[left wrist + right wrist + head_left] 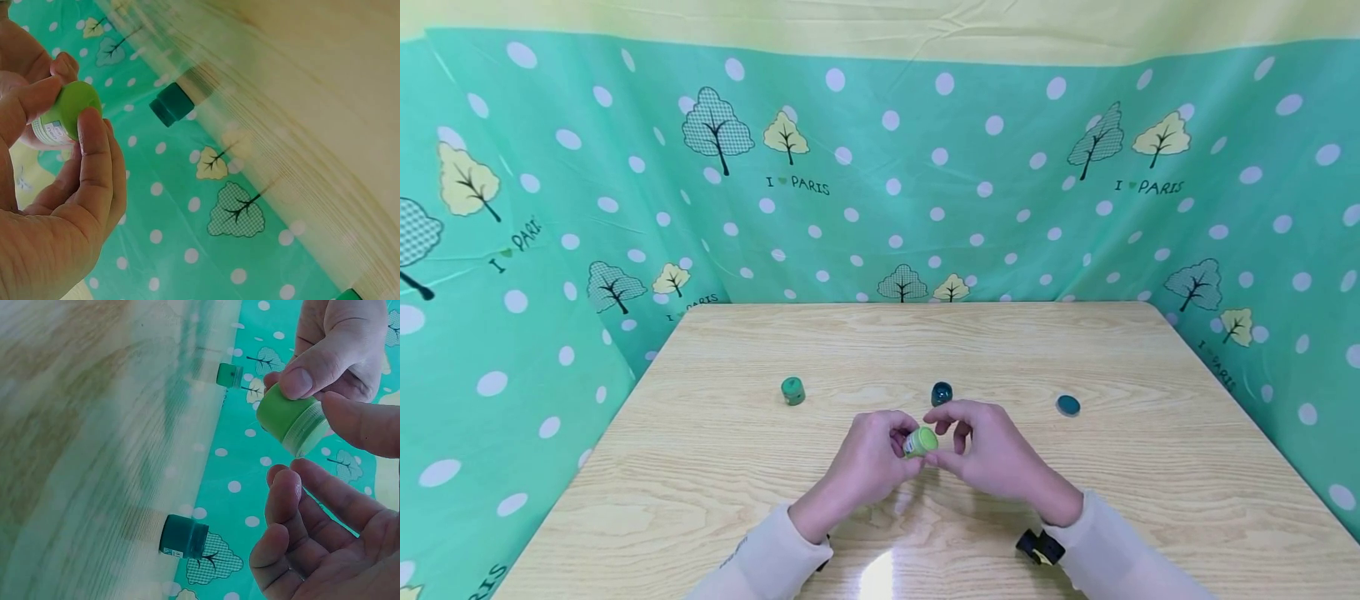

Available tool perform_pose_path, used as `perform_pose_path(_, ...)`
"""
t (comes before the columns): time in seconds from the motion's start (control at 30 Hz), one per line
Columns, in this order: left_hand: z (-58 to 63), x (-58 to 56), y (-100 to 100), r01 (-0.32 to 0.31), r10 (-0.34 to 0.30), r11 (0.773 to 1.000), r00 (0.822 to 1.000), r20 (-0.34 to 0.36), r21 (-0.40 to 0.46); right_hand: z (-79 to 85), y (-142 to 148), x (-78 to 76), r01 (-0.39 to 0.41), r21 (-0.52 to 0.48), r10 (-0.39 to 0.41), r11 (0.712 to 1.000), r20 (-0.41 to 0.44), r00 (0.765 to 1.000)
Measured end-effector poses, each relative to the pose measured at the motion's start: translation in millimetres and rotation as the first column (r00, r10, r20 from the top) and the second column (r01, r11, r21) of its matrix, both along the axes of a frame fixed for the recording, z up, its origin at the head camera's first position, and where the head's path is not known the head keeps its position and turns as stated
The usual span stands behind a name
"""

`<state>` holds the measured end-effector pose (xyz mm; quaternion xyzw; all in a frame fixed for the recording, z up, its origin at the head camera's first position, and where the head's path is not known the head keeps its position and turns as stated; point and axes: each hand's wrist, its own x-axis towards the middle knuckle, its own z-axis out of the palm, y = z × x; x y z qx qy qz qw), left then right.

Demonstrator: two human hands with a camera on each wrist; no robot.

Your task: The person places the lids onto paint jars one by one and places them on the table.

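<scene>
My left hand pinches a small lime-green paint jar between thumb and fingers, tilted above the table. In the left wrist view, its white printed label shows beside the fingers. My right hand is around the jar's other end. In the right wrist view, the right thumb is right at the clear ridged rim, while the other fingers are spread loosely, apart from the jar. Just beyond the hands stands a dark teal paint jar, its top shiny and dark.
A green paint jar stands left of the hands. To the right, a round teal lid lies flat on the wood-grain table. Green dotted cloth hangs behind the table and along its sides.
</scene>
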<state>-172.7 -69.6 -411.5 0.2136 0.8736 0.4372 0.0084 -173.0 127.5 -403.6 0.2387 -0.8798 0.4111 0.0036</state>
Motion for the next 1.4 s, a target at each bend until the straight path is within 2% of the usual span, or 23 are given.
perform_pose_path(0.23, -0.4, -0.1, -0.2, 0.009, -0.009, 1.0, 1.0, -0.009, 0.005, -2.6, -0.9, -1.1, -0.041, 0.0, 0.041, 0.999, -0.033, 0.999)
perform_pose_path(0.4, -0.6, -0.4, 0.2, 0.015, -0.014, 1.0, 0.999, -0.035, 0.002, -4.7, -2.3, -2.1, -0.02, 0.009, 0.021, 1.0, -0.053, 0.998)
perform_pose_path(0.57, -0.5, -0.8, 0.5, 0.012, -0.012, 1.0, 0.999, -0.032, -0.001, -5.7, -3.2, -2.4, -0.007, 0.01, 0.008, 1.0, -0.076, 0.997)
perform_pose_path(1.17, -1.5, -0.5, 0.5, 0.001, -0.002, 1.0, 0.998, -0.055, -0.017, -6.8, -7.6, -0.1, 0.102, 0.058, -0.099, 0.993, -0.06, 0.993)
perform_pose_path(1.33, -0.9, -0.5, 0.2, -0.002, 0.001, 1.0, 0.999, -0.052, -0.018, -5.9, -6.7, -0.4, 0.11, 0.074, -0.106, 0.991, -0.056, 0.993)
perform_pose_path(1.4, -0.7, -0.4, 0.0, -0.006, 0.005, 1.0, 0.999, -0.046, -0.016, -4.8, -5.4, -0.5, 0.089, 0.06, -0.086, 0.994, -0.049, 0.995)
